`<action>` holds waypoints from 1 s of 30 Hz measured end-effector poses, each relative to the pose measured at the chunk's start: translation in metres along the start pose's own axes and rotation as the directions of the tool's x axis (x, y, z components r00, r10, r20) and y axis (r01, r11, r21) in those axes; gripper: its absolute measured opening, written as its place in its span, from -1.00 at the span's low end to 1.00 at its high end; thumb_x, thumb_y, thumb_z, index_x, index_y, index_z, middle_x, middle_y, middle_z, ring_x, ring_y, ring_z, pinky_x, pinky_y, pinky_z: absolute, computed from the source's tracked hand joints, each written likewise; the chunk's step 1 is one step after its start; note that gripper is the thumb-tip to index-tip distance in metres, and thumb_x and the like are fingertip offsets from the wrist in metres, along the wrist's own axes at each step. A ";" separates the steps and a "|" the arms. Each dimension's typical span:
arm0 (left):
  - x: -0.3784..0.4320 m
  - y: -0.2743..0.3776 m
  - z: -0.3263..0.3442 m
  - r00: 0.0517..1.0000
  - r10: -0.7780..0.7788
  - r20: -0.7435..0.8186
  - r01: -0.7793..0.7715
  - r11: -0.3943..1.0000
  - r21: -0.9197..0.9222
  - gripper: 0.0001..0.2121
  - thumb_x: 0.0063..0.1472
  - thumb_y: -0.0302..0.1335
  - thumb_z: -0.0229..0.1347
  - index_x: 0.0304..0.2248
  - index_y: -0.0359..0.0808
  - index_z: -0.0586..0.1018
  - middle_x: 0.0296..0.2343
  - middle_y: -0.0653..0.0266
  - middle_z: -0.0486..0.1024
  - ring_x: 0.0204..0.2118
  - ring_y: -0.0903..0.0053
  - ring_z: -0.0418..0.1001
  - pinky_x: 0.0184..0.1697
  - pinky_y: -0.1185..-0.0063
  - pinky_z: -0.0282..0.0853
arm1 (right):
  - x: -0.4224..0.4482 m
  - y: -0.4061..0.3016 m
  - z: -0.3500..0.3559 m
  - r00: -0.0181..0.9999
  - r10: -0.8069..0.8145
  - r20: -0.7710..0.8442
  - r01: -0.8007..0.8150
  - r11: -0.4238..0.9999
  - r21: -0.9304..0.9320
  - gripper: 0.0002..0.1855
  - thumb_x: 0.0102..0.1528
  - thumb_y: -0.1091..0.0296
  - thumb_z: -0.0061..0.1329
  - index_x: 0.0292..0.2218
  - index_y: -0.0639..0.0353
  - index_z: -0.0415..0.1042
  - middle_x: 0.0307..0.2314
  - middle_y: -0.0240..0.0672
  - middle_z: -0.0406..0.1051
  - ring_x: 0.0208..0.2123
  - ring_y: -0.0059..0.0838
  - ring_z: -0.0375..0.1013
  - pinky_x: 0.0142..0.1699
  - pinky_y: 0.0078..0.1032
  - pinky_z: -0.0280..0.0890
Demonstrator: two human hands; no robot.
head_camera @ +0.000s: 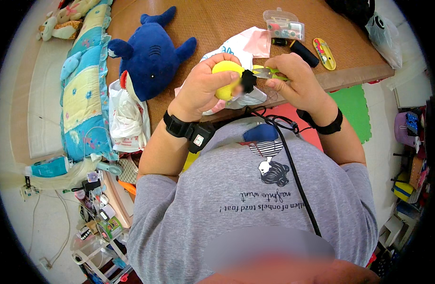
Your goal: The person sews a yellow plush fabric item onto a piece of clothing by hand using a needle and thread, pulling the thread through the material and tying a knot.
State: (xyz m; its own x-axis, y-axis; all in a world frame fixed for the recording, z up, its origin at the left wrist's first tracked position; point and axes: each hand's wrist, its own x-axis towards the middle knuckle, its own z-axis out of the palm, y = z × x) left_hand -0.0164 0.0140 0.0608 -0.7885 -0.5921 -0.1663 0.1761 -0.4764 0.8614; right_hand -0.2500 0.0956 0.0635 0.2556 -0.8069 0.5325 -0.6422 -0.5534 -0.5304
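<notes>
My left hand (205, 80) grips a small yellow stuffed toy (226, 66) with a black fabric part (248, 81) on its right side. My thumb presses across the yellow front. In my right hand (297, 81) are small scissors (263, 73) with yellow-green handles. Their metal blades point left, right beside the black part; whether they touch it I cannot tell. Beneath the hands lies a white and pink printed cloth (235, 44), partly hidden by my left hand and the toy.
The work is over a bed edge with a woven brown mat (217, 17). Nearby lie a clear case of thread spools (283, 30), a dark thread cone (304, 53) and a yellow sewing kit (324, 54). Leftward are a blue plush shark (155, 60), a plastic bag (127, 120) and a frilled pillow (82, 106).
</notes>
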 end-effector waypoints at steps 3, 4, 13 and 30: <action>-0.001 0.004 0.001 0.998 -0.057 -0.032 0.055 0.997 -0.056 -0.74 0.10 -0.55 0.12 -0.20 -0.31 0.39 -0.43 0.18 0.48 -0.52 0.54 0.49 -0.53 0.61 0.46 | 0.003 -0.006 -0.003 1.000 -0.022 0.021 0.024 0.996 -0.090 -0.66 0.02 0.09 0.02 -0.30 0.18 0.42 -0.49 -0.20 0.40 -0.39 -0.12 0.37 -0.27 -0.28 0.19; -0.002 0.005 0.003 0.997 -0.071 -0.031 0.069 0.996 -0.058 -0.74 0.10 -0.55 0.12 -0.20 -0.30 0.39 -0.43 0.18 0.48 -0.52 0.54 0.49 -0.56 0.61 0.44 | 0.004 -0.007 -0.004 0.999 -0.024 0.028 0.027 0.992 -0.119 -0.66 0.01 0.08 0.03 -0.31 0.17 0.42 -0.49 -0.21 0.40 -0.39 -0.13 0.37 -0.26 -0.28 0.18; -0.003 0.005 0.002 0.996 -0.092 -0.008 0.090 0.988 -0.122 -0.77 0.13 -0.50 0.09 -0.21 -0.29 0.39 -0.46 0.13 0.45 -0.54 0.54 0.45 -0.73 0.59 0.36 | 0.002 -0.001 0.002 0.995 -0.094 -0.027 0.089 0.985 -0.151 -0.65 -0.03 0.05 0.06 -0.32 0.13 0.41 -0.50 -0.24 0.38 -0.41 -0.17 0.35 -0.28 -0.31 0.16; -0.004 0.005 0.009 0.996 -0.087 -0.004 0.086 0.987 -0.133 -0.79 0.12 -0.55 0.09 -0.22 -0.32 0.42 -0.48 0.28 0.41 -0.56 0.57 0.46 -0.63 0.69 0.32 | 0.006 -0.008 0.005 0.993 -0.116 -0.012 0.110 0.966 -0.233 -0.66 -0.04 0.05 0.06 -0.33 0.11 0.41 -0.50 -0.29 0.38 -0.43 -0.23 0.32 -0.29 -0.31 0.15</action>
State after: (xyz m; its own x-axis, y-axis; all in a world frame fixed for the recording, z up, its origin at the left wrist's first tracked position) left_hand -0.0178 0.0197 0.0700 -0.7984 -0.5509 -0.2430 0.1844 -0.6079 0.7723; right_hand -0.2394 0.0939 0.0677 0.3201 -0.7346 0.5983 -0.7606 -0.5758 -0.3000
